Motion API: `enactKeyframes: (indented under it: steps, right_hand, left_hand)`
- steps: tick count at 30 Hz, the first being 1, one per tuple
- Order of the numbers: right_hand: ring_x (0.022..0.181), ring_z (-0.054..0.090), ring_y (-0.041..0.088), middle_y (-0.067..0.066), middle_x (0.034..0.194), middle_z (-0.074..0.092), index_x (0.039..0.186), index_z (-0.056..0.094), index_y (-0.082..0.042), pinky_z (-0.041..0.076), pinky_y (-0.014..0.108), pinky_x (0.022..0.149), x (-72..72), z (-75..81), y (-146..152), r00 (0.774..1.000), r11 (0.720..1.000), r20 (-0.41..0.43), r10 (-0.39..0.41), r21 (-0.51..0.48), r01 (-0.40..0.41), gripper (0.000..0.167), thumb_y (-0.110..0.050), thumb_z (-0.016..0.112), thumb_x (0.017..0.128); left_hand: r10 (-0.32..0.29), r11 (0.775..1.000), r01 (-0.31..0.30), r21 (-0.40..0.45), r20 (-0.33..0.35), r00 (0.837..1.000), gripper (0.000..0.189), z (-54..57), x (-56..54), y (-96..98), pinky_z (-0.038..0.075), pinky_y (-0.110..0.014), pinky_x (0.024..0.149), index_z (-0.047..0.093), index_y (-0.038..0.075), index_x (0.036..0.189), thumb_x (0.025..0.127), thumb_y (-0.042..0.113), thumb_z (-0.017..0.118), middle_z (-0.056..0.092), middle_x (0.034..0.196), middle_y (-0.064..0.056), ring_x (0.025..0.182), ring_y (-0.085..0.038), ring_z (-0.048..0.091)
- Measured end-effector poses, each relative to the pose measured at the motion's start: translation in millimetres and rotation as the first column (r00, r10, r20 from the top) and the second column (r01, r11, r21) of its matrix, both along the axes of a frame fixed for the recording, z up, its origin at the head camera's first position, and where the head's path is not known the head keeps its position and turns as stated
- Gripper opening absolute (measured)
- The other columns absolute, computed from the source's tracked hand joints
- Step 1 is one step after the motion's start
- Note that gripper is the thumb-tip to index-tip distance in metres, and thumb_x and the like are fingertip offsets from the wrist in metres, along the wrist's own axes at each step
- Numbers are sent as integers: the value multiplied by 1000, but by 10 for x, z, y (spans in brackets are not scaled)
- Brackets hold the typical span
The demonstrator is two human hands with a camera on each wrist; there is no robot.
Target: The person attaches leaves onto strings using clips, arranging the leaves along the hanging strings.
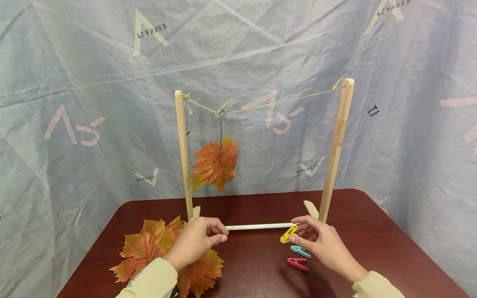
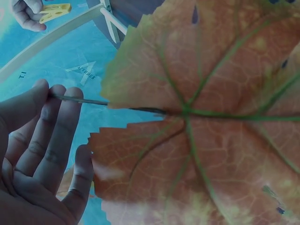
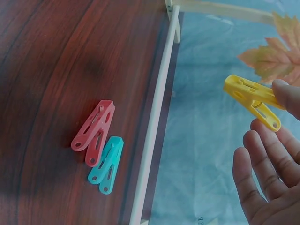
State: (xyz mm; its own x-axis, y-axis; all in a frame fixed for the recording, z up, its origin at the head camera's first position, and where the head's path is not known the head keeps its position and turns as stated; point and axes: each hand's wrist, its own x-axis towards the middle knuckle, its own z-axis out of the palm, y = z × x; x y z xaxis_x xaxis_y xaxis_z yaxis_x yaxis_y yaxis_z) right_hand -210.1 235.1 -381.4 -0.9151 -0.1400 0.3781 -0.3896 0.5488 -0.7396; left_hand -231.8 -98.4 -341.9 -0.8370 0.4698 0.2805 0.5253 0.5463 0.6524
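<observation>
My left hand [image 1: 199,238] pinches the thin dark stem of an orange-green artificial maple leaf [image 2: 225,140] between thumb and fingertips. The leaf's blade fills much of the left wrist view. In my right hand [image 1: 324,242], thumb and fingers grip a yellow clothespin [image 3: 253,98] by its handle end. Beneath that hand, a turquoise clothespin [image 1: 300,251] and a red clothespin [image 1: 297,263] lie on the table. Above, another maple leaf [image 1: 216,163] hangs by its stem from a white clothespin [image 1: 225,108] clipped on a string [image 1: 290,99].
Two wooden posts [image 1: 182,153] hold the string, and a white rod [image 1: 261,226] joins them low down. More maple leaves [image 1: 143,248] lie on the dark red table [image 1: 257,269] at the left, partly behind my left forearm. A grey printed cloth [image 1: 93,165] surrounds the table.
</observation>
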Motion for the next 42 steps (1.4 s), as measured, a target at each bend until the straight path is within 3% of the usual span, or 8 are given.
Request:
enactKeyframes:
  steps: [8,23,33,39,42]
  right_hand:
    - [81,66,5,-8,89,70,109,70,-12,54,26,67,-15,42,-16,1000,1000,-14,-19,-2,19,26,-19,83,87]
    - [81,65,5,-8,90,69,109,71,-13,54,25,67,-30,79,-22,998,999,-40,-42,1,42,26,-20,83,87]
    - [75,65,3,-12,88,73,100,76,-18,55,25,62,-42,68,-25,982,999,-182,-49,4,50,24,-16,88,80]
    - [60,60,4,-11,80,71,96,78,-17,50,24,54,-35,108,-42,968,998,-248,-50,14,55,23,-11,89,77]
    - [62,60,3,-9,82,74,93,79,-18,50,24,55,-43,145,-58,960,998,-274,-52,28,62,22,-10,89,76]
  left_hand:
    - [22,1000,-22,7,11,1000,6,31,-9,82,52,-25,61,77,17,91,90,11,78,71,80,11,68,-3,63]
    - [28,999,-26,28,-64,998,7,125,-64,242,52,-24,60,77,19,88,90,12,79,73,78,12,69,-4,65]
    - [53,998,-48,39,-131,990,2,226,-102,307,51,-24,56,79,18,89,89,17,81,73,78,12,68,-1,65]
    - [72,996,-66,57,-123,990,5,321,-132,351,51,-26,58,79,15,92,90,20,79,73,80,13,71,-3,65]
    - [81,994,-71,77,-130,988,3,361,-145,375,51,-26,59,79,17,94,91,17,78,73,81,12,71,-4,65]
